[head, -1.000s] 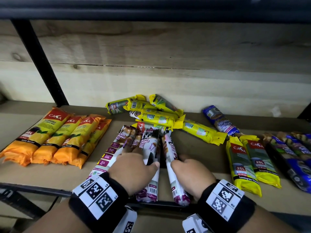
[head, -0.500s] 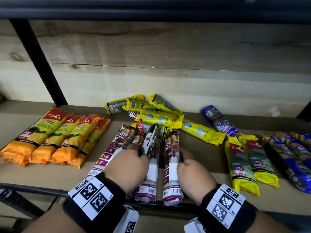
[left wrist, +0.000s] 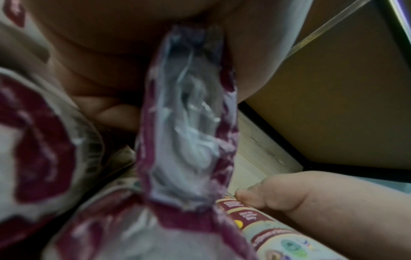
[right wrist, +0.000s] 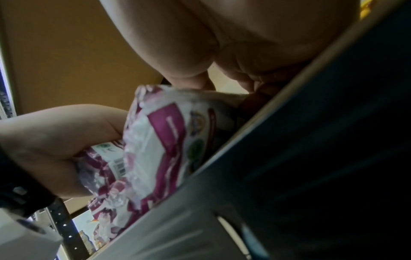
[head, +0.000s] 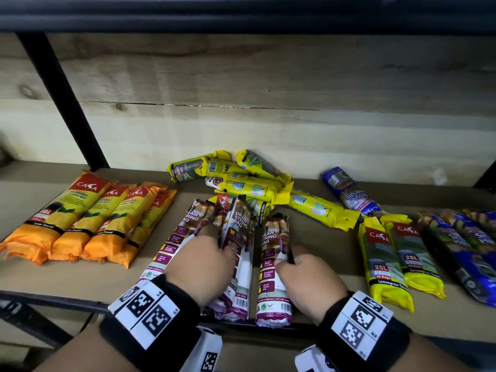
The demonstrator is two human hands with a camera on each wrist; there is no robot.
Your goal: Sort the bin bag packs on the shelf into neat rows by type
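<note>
Three purple-and-white drawstring bag packs lie at the shelf's front middle. My left hand (head: 214, 237) grips the middle drawstring pack (head: 239, 232), which is tipped up on its edge; its crumpled end (left wrist: 186, 123) fills the left wrist view. The left drawstring pack (head: 174, 242) lies flat under that hand. My right hand (head: 287, 253) holds the right drawstring pack (head: 272, 267) by its side, thumb on top, and the pack (right wrist: 160, 140) points straight back. A loose pile of yellow packs (head: 249, 183) sits behind them.
Orange packs (head: 88, 218) form a row at the left. Two yellow-green 25L packs (head: 394, 259) and several blue packs (head: 461, 245) lie at the right, with one blue pack (head: 351, 191) further back. A black upright (head: 61, 100) stands at the back left; the shelf edge (head: 53, 299) runs in front.
The right hand swung its pack from slanting to straight, a small gap to the middle pack. The left hand tipped the middle pack up onto its edge.
</note>
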